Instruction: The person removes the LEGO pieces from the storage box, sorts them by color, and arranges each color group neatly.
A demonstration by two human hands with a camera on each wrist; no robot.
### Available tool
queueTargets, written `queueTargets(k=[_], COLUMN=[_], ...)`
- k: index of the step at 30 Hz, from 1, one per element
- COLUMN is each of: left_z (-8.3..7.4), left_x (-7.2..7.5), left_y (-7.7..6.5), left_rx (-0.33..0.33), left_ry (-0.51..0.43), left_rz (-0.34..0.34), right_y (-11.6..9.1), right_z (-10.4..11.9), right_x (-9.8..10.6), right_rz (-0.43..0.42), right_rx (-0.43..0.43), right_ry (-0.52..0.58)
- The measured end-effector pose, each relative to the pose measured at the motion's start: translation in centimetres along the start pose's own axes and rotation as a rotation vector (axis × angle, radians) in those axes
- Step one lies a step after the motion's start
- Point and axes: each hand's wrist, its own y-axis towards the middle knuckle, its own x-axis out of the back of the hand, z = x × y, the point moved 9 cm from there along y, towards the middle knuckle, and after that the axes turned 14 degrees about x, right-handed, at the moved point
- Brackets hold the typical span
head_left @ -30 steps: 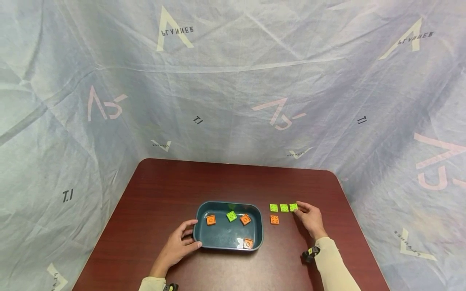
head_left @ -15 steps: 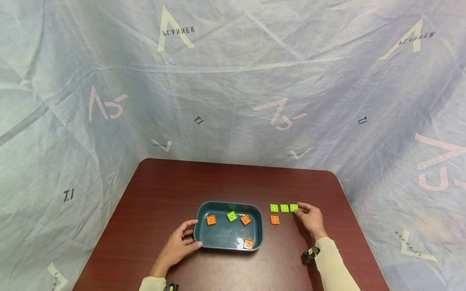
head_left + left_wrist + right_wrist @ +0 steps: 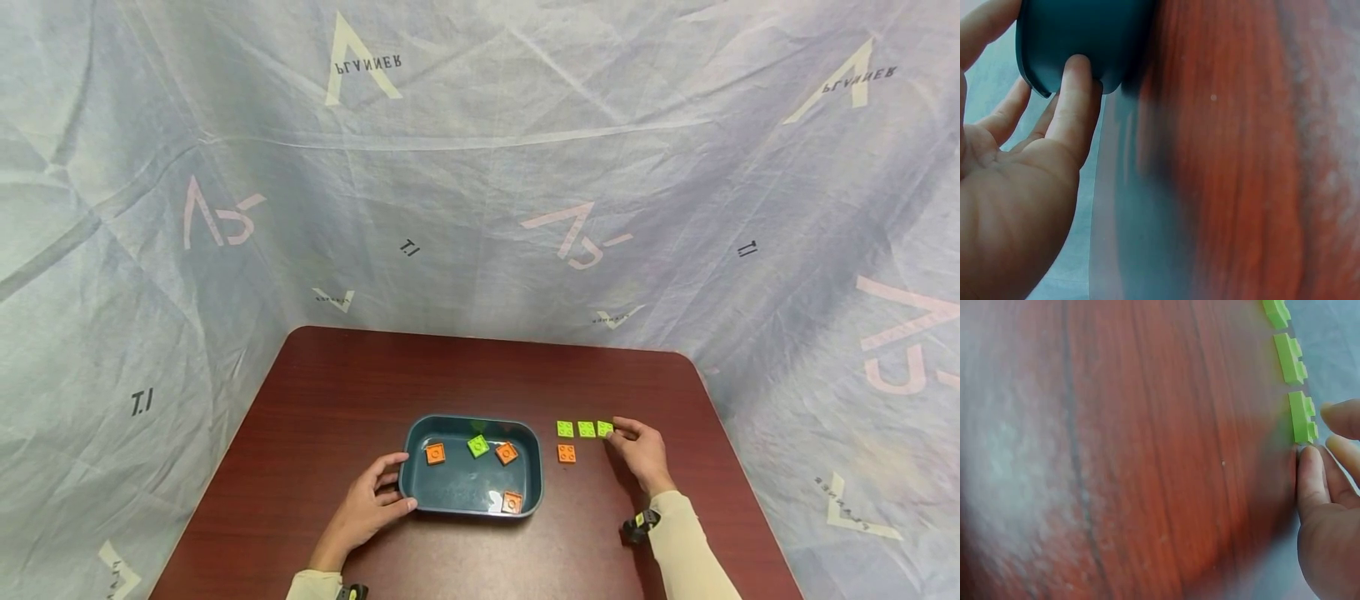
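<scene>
My left hand [image 3: 363, 508] grips the left end of a dark teal plastic tray [image 3: 468, 510], thumb at the near corner and fingers round the far side. In the left wrist view the thumb [image 3: 1075, 94] presses the tray's outer wall. Inside lie a green toy building brick [image 3: 477, 446] and several orange ones, hollow side up. My right hand [image 3: 640, 454] is at the rightmost of three green bricks, the end brick [image 3: 604, 428], which sits studs up. In the right wrist view the thumb tip touches this brick's [image 3: 1300, 419] end, and a forefinger hovers beside its studs.
Left of the end brick, a middle green brick [image 3: 586, 429] and a first green brick [image 3: 565, 428] make a row. An orange brick [image 3: 566, 453] sits studs up in front of the row's left end. Printed cloth [image 3: 480, 167] surrounds the brown table [image 3: 345, 375].
The end green brick has turned very slightly under my right fingers. The left hand, the tray and the other bricks look unchanged.
</scene>
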Motion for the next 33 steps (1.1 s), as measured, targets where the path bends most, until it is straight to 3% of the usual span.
queueTargets(k=[7, 17, 33], left_z=[0.0, 0.0, -0.2], left_x=[-0.1, -0.1, -0.1], left_y=[0.1, 0.0, -0.2], left_rx=[0.002, -0.006, -0.008], left_ry=[-0.002, -0.005, -0.009], left_rz=[0.004, 0.008, 0.002], right_y=[-0.4, -0.5, -1.2], right_z=[0.7, 4.1, 9.6], right_x=[0.2, 0.1, -2.3], right_rz=[-0.023, -0.007, 0.068], right_rx=[0.004, 0.047, 0.113], right_ry=[0.065, 0.092, 0.118])
